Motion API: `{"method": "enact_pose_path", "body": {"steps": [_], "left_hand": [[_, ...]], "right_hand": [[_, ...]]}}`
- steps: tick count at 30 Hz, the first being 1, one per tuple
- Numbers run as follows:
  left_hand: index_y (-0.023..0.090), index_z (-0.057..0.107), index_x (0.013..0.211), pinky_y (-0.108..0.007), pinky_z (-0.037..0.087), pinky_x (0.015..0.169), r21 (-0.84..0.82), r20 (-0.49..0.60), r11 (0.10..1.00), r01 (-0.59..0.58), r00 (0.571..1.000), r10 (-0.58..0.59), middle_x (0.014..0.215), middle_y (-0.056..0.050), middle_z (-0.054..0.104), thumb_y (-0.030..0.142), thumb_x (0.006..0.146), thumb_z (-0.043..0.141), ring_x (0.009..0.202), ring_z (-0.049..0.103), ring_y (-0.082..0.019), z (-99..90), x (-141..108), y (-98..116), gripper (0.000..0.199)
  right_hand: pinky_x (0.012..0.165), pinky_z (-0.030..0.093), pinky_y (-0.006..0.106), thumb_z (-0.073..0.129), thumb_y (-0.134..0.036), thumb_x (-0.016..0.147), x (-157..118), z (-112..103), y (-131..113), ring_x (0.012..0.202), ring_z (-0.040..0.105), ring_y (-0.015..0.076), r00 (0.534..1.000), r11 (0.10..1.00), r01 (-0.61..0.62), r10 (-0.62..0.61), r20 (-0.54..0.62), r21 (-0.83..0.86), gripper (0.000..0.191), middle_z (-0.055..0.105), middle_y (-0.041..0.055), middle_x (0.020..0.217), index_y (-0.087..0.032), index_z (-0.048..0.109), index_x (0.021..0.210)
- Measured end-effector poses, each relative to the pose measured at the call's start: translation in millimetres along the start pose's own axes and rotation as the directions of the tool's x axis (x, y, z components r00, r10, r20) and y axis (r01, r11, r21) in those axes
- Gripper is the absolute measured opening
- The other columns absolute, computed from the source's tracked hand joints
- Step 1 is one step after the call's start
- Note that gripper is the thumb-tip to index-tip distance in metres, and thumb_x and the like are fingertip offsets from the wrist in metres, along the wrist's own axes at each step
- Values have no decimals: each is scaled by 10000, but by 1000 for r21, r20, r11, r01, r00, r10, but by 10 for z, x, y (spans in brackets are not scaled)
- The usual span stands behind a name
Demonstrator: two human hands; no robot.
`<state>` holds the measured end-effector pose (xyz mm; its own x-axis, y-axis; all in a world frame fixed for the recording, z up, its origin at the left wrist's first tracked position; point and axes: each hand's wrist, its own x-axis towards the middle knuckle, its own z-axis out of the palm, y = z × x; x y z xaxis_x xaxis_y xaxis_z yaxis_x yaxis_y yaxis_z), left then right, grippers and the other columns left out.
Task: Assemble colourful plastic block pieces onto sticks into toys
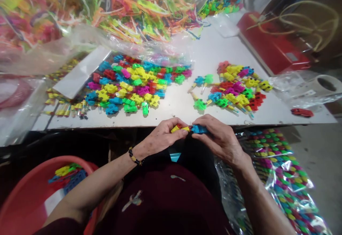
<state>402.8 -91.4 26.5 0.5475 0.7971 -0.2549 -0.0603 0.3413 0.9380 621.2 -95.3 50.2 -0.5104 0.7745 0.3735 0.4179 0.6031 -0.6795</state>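
White worktable: piled plastic toy cars
Left hand: fingers pinching a yellow-and-red piece
Right hand: fingers gripping a blue toy car
Held pieces: end to end, by the table's near edge

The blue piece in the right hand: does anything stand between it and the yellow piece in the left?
Only a small reddish bit shows between the blue piece, in the right hand, and the yellow piece, in the left hand; whether it belongs to either piece, I cannot tell. Nothing else visible stands between them.
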Motion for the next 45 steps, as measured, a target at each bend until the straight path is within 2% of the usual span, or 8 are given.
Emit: {"method": "enact_pose_path", "body": {"steps": [4, 10, 14, 19, 23, 30, 38, 45], "left_hand": [[140, 640, 991, -189, 255, 486, 75, -25, 997, 9, 1000, -7, 731, 48, 543, 404, 902, 699, 521, 344, -19, 0, -12, 10, 285], [157, 592, 926, -204, 202, 439, -9, 20, 994, 110, 994, -109, 701, 51, 541, 492, 831, 751, 473, 325, -21, 25, 6, 7, 383], [154, 596, 913, -209, 200, 437, 12, 32, 988, 156, 987, -156, 718, 36, 582, 428, 834, 729, 468, 321, -22, 15, 42, 7, 315], [158, 616, 905, -201, 258, 485, 138, -8, 982, 130, 991, -130, 699, 49, 573, 333, 846, 699, 511, 358, -35, 12, 60, 9, 203], [161, 609, 911, -202, 239, 465, 105, 20, 985, 140, 990, -143, 693, 56, 556, 367, 840, 718, 493, 336, -31, 5, 102, -12, 243], [154, 632, 938, -203, 232, 449, 85, 62, 984, 154, 985, -159, 709, 47, 550, 414, 837, 727, 489, 337, -32, -36, 141, -44, 295], [150, 652, 893, -220, 349, 604, 304, 28, 951, 48, 998, -59, 743, 27, 585, 303, 859, 631, 640, 445, -84, -21, 116, 56, 158], [158, 638, 897, -214, 338, 610, 319, 1, 947, 20, 1000, -21, 738, 47, 514, 308, 846, 636, 658, 432, -87, -31, 133, -29, 158]], "right_hand": [[750, 512, 274, 653, -206, 962, -6, -1, 28, 864, 633, 170, 998, 1000, 14, -13, 65, -28, 155, 647, 70, 965, -185, 607, 1109], [757, 532, 280, 644, -211, 968, -24, -7, 68, 885, 649, 179, 993, 998, 54, -49, 111, -43, 179, 666, 79, 985, -190, 600, 1140], [782, 559, 297, 635, -216, 971, -69, 17, 128, 935, 660, 195, 989, 993, 89, -79, 125, -72, 235, 672, 97, 1035, -201, 578, 1199], [807, 577, 322, 599, -217, 987, -96, 37, 171, 966, 660, 209, 983, 981, 136, -117, 138, -137, 230, 671, 115, 1067, -204, 571, 1215], [786, 580, 327, 583, -185, 982, -100, 61, 199, 941, 657, 212, 985, 964, 159, -141, 98, -212, 233, 675, 114, 1064, -212, 584, 1214], [827, 598, 330, 612, -219, 974, -155, 118, 220, 998, 673, 212, 995, 987, 98, -94, 37, -127, 270, 659, 117, 1111, -232, 595, 1244], [852, 588, 331, 609, -212, 979, -142, 101, 220, 1006, 658, 202, 992, 995, 78, -71, 103, -65, 268, 642, 116, 1117, -218, 581, 1245], [868, 577, 356, 600, -223, 986, -97, 88, 226, 1027, 649, 220, 984, 997, 69, -62, 165, -34, 226, 662, 119, 1108, -205, 588, 1211]]}}
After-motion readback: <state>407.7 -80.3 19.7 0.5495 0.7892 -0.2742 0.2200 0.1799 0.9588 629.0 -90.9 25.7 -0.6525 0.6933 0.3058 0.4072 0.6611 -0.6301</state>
